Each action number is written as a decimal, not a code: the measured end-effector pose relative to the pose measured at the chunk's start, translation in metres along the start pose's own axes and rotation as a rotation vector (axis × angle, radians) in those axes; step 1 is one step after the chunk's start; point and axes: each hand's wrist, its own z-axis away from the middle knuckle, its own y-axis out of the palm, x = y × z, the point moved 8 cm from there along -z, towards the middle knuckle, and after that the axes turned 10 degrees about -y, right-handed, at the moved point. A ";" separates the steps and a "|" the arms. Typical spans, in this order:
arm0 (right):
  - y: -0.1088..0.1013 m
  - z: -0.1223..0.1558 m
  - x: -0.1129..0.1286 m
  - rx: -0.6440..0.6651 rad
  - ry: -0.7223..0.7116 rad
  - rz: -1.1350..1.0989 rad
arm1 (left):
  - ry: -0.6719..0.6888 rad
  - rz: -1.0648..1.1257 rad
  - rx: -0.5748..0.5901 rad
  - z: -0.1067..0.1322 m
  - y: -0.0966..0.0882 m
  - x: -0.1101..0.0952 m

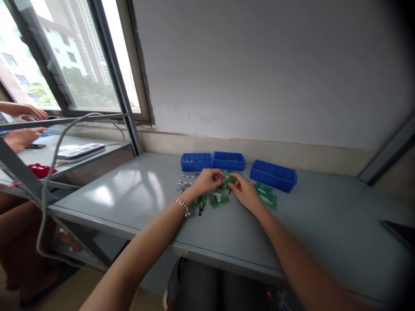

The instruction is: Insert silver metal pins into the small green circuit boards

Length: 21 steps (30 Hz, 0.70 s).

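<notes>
My left hand [207,180] is closed in a pinch on a thin silver metal rod [221,178], which points toward my right hand. My right hand [244,191] has its fingers pinched at a small green plastic bag [231,179]; the fingertips partly cover it. Under my left wrist and beside it lies a pile of silver metal rods [184,185]. Between my forearms is another green bag [219,199] with small parts inside. A few black screws [200,210] rest near my left wrist. To the right, a green bag [268,197] with a pale piece lies partly behind my right hand.
Along the wall stand three blue bins: a left bin [196,162] with small metal parts, a middle bin [228,161] and a right bin [273,175]. At left are a metal frame post [128,95], a grey cable [48,181] and another person's hands [27,125]. A dark flat object [400,233] lies far right.
</notes>
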 end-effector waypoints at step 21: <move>-0.009 -0.002 0.004 -0.078 -0.042 0.073 | -0.014 0.042 -0.005 0.002 0.003 -0.003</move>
